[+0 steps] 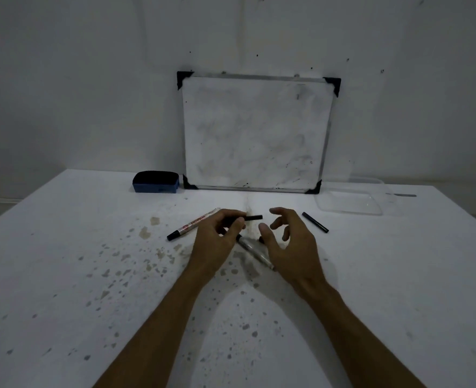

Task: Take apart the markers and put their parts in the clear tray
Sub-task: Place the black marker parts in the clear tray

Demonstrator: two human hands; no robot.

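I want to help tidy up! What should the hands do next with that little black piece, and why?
Probably carry the small black piece, pinched in the left hand, over to the clear tray at the far right and drop it in. The tray looks empty, and the open right hand holds nothing.

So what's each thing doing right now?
Left hand: shut on a black marker part.
Right hand: open, holding nothing.
Whole marker: lying on the table, cap on.
Marker barrel: lying between the hands.
Loose black piece: lying on the table.
Clear tray: looks empty.
Eraser: lying beside the whiteboard, which leans on the wall.
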